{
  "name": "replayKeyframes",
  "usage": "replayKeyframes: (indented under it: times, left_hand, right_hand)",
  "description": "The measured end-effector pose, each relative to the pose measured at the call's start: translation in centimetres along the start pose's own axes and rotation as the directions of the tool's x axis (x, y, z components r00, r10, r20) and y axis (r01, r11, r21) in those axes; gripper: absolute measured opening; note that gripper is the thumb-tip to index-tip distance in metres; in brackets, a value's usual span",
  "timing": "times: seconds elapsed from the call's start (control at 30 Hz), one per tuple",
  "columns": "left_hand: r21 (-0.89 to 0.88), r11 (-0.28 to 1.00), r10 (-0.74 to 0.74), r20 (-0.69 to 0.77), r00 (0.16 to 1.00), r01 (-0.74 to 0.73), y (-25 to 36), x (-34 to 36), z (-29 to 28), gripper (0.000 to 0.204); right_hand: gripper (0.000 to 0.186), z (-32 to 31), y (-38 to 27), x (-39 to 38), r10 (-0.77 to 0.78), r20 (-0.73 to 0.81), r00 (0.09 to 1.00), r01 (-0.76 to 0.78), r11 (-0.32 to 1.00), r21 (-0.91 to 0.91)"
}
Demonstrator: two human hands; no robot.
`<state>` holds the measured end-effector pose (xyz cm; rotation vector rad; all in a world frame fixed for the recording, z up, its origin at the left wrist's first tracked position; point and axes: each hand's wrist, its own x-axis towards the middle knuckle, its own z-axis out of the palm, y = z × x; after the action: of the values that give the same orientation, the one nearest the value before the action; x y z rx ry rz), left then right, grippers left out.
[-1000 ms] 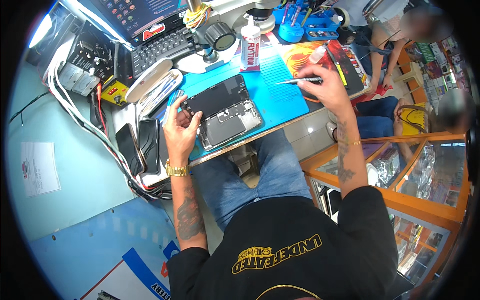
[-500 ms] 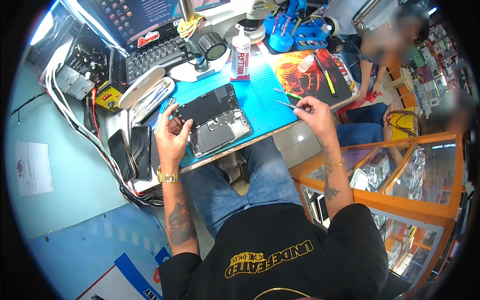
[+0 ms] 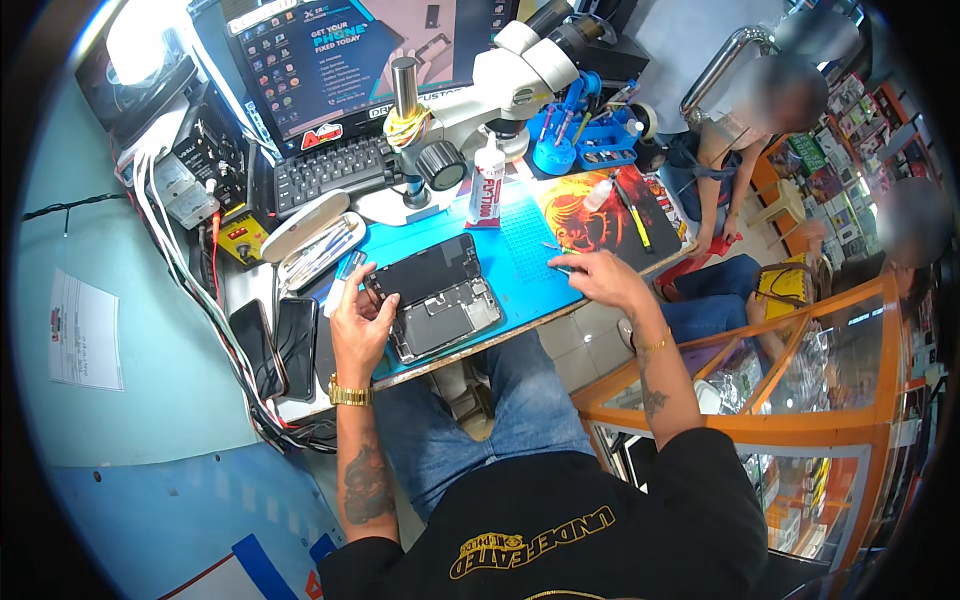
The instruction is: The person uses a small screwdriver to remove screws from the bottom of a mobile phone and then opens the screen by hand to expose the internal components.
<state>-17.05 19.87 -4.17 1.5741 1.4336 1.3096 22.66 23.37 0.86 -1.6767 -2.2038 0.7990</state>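
An opened smartphone [image 3: 445, 305] lies on the blue work mat [image 3: 520, 285], its dark screen panel [image 3: 425, 265] folded out behind the body with the inner parts bare. My left hand [image 3: 358, 320] pinches the phone's left edge, thumb in front and fingers behind. To the right, my right hand [image 3: 608, 282] is low over the mat's right part, fingers closed on slim grey tweezers [image 3: 562, 267], which it mostly hides. Just beyond its fingertips shows the tip of another thin tool [image 3: 552, 246].
A glue tube [image 3: 485, 190] stands behind the phone, near the microscope [image 3: 500, 90]. An open case of tools [image 3: 318, 240] and two dark phones [image 3: 298, 340] are at the left. A blue tool organizer [image 3: 590, 140] stands at the back. Other people [image 3: 720, 170] sit to the right.
My right hand has come down to the mat and turned flatter, with the tweezers now mostly covered. My left hand keeps its hold on the phone. The whole view has shifted.
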Motion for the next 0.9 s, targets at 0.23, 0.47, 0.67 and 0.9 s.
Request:
replayKeyframes:
  times: [0.23,0.47,0.67,0.9]
  left_hand:
    - [-0.045,0.999,-0.018,-0.029,0.999,0.017,0.0,-0.2,-0.1,0.051]
    - [-0.012,1.0,-0.016,-0.029,0.999,0.016,0.1,-0.2,-0.3,0.05]
    - [-0.046,0.999,-0.001,-0.05,0.999,-0.001,0.0,-0.2,0.1,0.05]
    - [-0.021,0.999,-0.026,-0.008,1.0,0.026,0.6,-0.1,0.0,0.052]
  right_hand:
    - [0.045,-3.0,-1.0,2.6,0.123,0.336,0.934,-0.128,0.992,-0.006]
    - [0.042,-3.5,0.3,1.0,0.188,0.345,0.919,-0.288,0.92,0.267]
    - [0.027,-2.3,2.5,0.7,0.038,-0.206,0.978,0.003,0.981,0.196]
    - [0.026,1.1,2.7,2.0,0.078,-0.379,0.922,-0.138,0.982,-0.132]
